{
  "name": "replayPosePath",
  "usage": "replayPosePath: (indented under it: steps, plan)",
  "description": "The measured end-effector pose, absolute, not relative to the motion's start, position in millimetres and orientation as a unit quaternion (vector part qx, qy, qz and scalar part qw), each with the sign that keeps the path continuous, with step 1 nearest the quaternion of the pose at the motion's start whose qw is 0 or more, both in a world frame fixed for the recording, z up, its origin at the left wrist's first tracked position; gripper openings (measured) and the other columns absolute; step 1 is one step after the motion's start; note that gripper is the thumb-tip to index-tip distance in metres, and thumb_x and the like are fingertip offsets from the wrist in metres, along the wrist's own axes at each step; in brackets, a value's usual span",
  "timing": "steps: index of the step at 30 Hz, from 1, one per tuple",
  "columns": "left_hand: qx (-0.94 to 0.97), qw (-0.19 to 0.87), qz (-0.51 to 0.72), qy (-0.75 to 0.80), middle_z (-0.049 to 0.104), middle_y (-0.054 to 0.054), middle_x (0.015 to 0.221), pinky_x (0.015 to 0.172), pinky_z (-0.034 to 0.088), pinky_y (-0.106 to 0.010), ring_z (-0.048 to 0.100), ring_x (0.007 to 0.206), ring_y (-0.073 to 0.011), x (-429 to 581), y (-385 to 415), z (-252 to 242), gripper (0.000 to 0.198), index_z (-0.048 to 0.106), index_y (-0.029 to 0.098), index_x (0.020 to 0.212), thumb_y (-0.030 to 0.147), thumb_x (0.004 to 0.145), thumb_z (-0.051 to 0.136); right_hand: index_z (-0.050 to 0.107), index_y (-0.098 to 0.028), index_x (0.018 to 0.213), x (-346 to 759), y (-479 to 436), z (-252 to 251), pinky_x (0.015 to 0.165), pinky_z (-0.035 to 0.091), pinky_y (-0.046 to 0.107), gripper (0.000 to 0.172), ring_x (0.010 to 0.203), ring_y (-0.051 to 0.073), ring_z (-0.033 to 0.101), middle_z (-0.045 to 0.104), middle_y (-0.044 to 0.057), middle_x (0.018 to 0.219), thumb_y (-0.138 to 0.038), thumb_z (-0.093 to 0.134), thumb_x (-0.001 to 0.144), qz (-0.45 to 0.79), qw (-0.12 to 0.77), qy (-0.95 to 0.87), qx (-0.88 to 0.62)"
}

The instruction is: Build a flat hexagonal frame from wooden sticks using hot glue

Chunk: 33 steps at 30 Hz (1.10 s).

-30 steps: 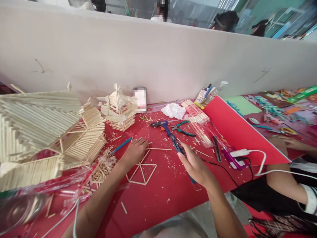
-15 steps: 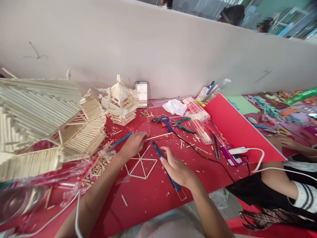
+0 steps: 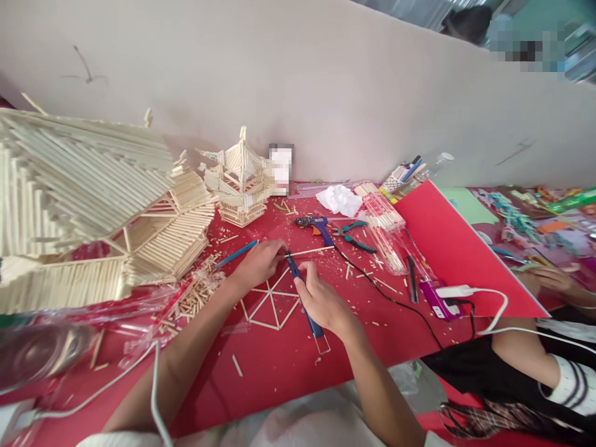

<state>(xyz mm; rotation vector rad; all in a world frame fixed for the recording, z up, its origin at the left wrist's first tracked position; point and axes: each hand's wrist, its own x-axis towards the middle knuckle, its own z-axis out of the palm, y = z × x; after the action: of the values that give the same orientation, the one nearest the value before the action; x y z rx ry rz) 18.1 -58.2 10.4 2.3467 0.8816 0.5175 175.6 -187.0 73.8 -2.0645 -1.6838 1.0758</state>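
Note:
My left hand (image 3: 261, 266) is closed on one end of a thin wooden stick (image 3: 313, 251), which points to the right just above the table. My right hand (image 3: 325, 300) grips a long blue hand cutter (image 3: 313, 324) with a wire loop at its near end. The cutter's tip meets the stick close to my left fingertips; whether its jaws are closed is too small to tell. Below both hands, a flat spoked frame of sticks (image 3: 274, 297) lies on the red table, its right edge beside the cutter.
A large stick-built pavilion (image 3: 88, 186) stands left, a smaller stick tower (image 3: 242, 180) behind. A glue gun (image 3: 316, 226), green-handled pliers (image 3: 354, 236), packed sticks (image 3: 379, 217) and a purple power strip (image 3: 440, 301) lie right. A co-worker's hand (image 3: 554, 279) shows beyond a red board (image 3: 465, 248).
My right hand has brought the cutter's tip up and left to the stick, from a spot just below it. My left hand still holds the stick. The camera view has shifted slightly.

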Motion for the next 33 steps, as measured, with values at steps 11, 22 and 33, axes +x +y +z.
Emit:
replayPosePath:
  steps: [11, 22, 33]
  plan:
    - [0.874, 0.29, 0.198, 0.336, 0.074, -0.007, 0.106, 0.09, 0.052, -0.035, 0.069, 0.1, -0.0234, 19.4, -59.1, 9.2, 0.02, 0.06, 0.02, 0.11, 0.01, 0.094, 0.054, 0.036, -0.025, 0.12, 176.8, -185.4, 69.0, 0.064, 0.045, 0.032, 0.016, 0.06, 0.022, 0.067, 0.059, -0.004, 0.068, -0.033, 0.032, 0.107, 0.408, 0.159, -0.551, -0.71]
    - [0.874, 0.286, 0.202, 0.338, 0.074, -0.008, 0.108, 0.088, 0.053, -0.035, 0.069, 0.099, -0.0235, 18.6, -59.2, 9.0, 0.018, 0.06, 0.02, 0.113, 0.015, 0.098, 0.053, 0.036, -0.025, 0.121, 178.3, -184.9, 69.1, 0.067, 0.047, 0.034, 0.017, 0.057, 0.021, 0.067, 0.06, -0.004, 0.074, -0.033, 0.033, 0.107, 0.415, 0.166, -0.55, -0.705]
    - [0.871, 0.296, 0.207, 0.334, 0.074, -0.008, 0.108, 0.093, 0.054, -0.038, 0.069, 0.101, -0.0234, 17.6, -59.4, 10.5, 0.025, 0.061, 0.02, 0.117, 0.012, 0.095, 0.052, 0.037, -0.024, 0.122, 175.9, -184.5, 66.1, 0.062, 0.044, 0.033, 0.018, 0.061, 0.022, 0.067, 0.06, -0.002, 0.073, -0.034, 0.034, 0.107, 0.395, 0.16, -0.552, -0.716]
